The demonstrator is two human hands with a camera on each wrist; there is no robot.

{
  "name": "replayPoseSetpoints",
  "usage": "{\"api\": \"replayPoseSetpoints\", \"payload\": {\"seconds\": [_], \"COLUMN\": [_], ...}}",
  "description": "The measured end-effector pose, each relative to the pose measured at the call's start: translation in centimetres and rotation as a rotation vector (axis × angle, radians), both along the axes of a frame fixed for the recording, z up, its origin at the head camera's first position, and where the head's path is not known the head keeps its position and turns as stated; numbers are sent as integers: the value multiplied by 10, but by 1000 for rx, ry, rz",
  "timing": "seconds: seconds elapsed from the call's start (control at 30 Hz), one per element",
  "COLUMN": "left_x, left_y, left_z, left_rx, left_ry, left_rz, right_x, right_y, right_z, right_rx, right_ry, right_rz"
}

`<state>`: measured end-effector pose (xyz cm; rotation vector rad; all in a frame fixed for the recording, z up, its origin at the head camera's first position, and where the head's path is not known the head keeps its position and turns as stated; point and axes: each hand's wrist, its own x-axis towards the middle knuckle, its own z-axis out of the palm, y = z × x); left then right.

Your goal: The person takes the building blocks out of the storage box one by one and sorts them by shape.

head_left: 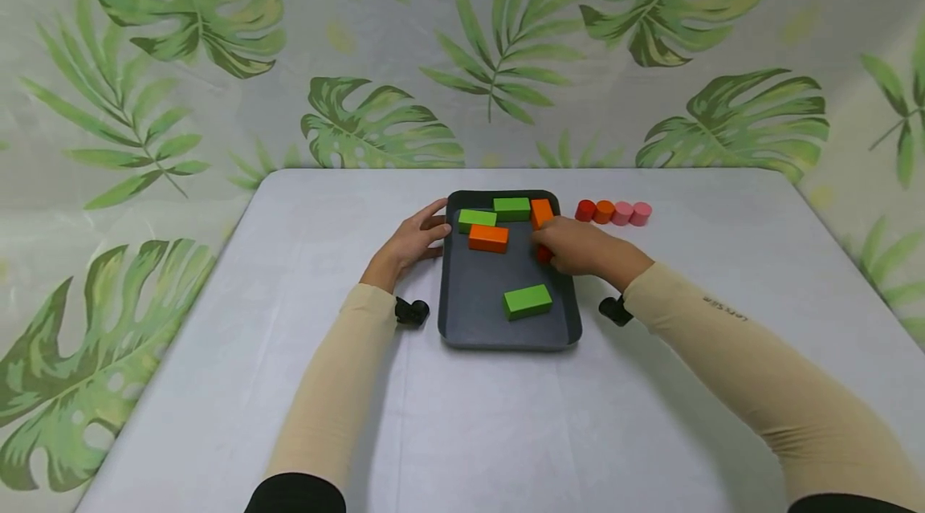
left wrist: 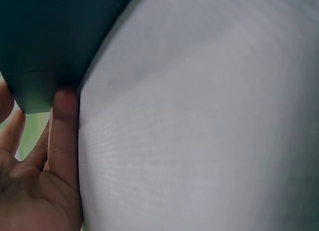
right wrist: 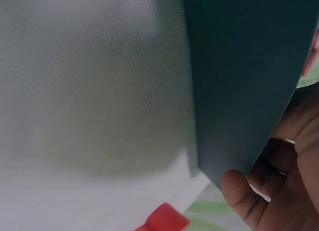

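A dark grey tray [head_left: 470, 328] lies on the table. My left hand [head_left: 413, 238] rests against its left side with fingers fairly straight. In the left wrist view, fingers [left wrist: 64, 136] touch the tray's outer wall [left wrist: 40, 46]. Over the tray's right side, my right hand [head_left: 578, 246] has curled fingers and pinches a red block [head_left: 544, 254], mostly hidden beneath them. Just beyond that hand is an orange block [head_left: 541, 212]. Another orange block [head_left: 488, 238] and green blocks [head_left: 511, 209], [head_left: 477, 220] sit toward the back left; a third green block [head_left: 527, 302] lies near the front.
Right of the tray, a row of small cylinders stands on the table: red [head_left: 585, 210], orange [head_left: 604, 212] and two pink ones [head_left: 622, 213]. White cloth covers the table [head_left: 325, 208]. Behind it hangs a leaf-patterned sheet [head_left: 506, 55].
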<state>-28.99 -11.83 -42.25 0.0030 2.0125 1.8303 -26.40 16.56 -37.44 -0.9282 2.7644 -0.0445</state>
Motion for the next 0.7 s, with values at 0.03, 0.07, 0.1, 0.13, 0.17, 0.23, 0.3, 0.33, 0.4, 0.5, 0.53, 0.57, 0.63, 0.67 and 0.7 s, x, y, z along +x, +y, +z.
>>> {"api": "replayPoseSetpoints", "payload": {"seconds": [0.03, 0.07, 0.1, 0.13, 0.17, 0.23, 0.3, 0.33, 0.4, 0.5, 0.53, 0.57, 0.63, 0.67, 0.7], "left_x": [0, 0, 0, 0, 0, 0, 0, 0, 1, 1, 1, 1, 1, 1, 0], "left_y": [0, 0, 1, 1, 1, 0, 0, 0, 0, 0, 0, 0, 0, 0, 0], "left_z": [0, 1, 1, 1, 1, 0, -1, -1, -1, -1, -1, -1, -1, -1, -1], "left_rx": [0, 0, 0, -1, -2, -2, -1, 0, 1, 2, 3, 3, 2, 3, 2], "left_ry": [0, 0, -1, -2, -2, 0, 4, 6, 9, 11, 12, 12, 13, 12, 10], "left_rz": [-2, -2, -2, -1, -1, -1, -3, -4, -5, -6, -5, -4, -4, -5, -4], "right_x": [0, 0, 1, 1, 1, 1, 1, 1, 1, 2, 2, 2, 1, 1, 1], "right_y": [0, 0, 1, 1, 1, 1, 1, 1, 1, 1, 1, 1, 2, 2, 3], "right_z": [0, 0, 0, 0, 0, 0, 0, 0, 1, 2, 3, 3, 4, 5, 6], "right_rx": [0, -1, -3, -6, -10, -17, -23, -27, -33, -44, -51, -60, -82, -96, -113], "right_ry": [0, 2, 3, 4, 4, 0, -4, -7, -11, -13, -11, -8, -7, -7, -12], "right_rz": [-1, 1, 4, 6, 9, 13, 16, 14, 13, -1, -2, -2, -7, -4, -4]}}
